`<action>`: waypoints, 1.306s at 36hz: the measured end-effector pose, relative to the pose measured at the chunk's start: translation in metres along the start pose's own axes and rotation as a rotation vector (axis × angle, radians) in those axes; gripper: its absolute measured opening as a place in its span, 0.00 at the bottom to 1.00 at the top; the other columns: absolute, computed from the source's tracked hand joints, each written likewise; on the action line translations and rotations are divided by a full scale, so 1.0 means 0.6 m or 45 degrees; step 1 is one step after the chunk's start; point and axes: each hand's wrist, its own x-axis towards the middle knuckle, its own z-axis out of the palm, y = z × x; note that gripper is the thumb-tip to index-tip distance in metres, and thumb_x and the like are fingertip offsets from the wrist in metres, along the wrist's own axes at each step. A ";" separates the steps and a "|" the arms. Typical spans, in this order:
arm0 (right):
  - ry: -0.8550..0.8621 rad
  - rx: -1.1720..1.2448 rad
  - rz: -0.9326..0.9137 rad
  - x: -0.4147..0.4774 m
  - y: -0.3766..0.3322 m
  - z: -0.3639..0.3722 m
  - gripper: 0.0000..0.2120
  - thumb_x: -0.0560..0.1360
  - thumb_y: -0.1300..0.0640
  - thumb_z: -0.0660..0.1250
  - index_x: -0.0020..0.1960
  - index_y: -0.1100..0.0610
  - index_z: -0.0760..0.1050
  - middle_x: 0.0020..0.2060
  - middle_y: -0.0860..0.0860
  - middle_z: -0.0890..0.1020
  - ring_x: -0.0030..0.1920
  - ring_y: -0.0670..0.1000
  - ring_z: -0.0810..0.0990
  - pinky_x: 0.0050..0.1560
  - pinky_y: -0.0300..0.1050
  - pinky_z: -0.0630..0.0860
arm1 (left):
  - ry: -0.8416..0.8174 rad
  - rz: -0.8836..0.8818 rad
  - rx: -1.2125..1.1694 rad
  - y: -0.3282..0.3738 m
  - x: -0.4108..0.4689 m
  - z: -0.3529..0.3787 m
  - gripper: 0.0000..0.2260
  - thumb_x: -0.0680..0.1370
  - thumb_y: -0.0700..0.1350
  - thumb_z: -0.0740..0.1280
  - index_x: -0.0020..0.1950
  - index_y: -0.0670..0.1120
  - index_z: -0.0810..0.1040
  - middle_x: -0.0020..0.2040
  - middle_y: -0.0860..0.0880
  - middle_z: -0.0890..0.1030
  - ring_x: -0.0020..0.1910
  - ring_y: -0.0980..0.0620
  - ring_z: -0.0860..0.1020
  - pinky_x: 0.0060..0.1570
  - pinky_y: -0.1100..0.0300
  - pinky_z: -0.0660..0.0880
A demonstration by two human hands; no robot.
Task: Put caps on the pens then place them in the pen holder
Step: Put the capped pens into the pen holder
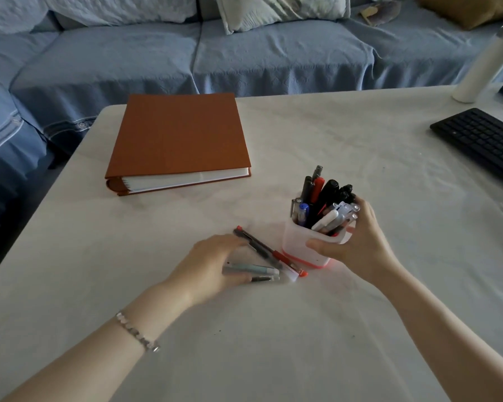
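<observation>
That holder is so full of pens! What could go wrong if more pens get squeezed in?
1. The holder already looks crammed. Pushing more in might pop other pens out or tip it, though the right hand grips it.
2. The loose pens by the left hand lie on the smooth table and could roll away.
3. It is too blurry to tell if every loose pen is capped. An uncapped one might mark the table.

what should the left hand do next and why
Probably pinch the red pen with the left hand and lift it to check its cap. It lies loose on the table with two other pens, right at that hand, while the right hand grips the holder. Whether it is capped is hard to tell.
</observation>
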 end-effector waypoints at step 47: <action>-0.007 0.020 -0.015 -0.004 -0.005 -0.001 0.43 0.57 0.60 0.79 0.66 0.50 0.61 0.57 0.42 0.66 0.57 0.45 0.70 0.52 0.39 0.66 | 0.681 0.628 -0.309 0.168 0.100 -0.047 0.14 0.77 0.35 0.58 0.61 0.42 0.75 0.54 0.45 0.81 0.54 0.53 0.77 0.56 0.68 0.71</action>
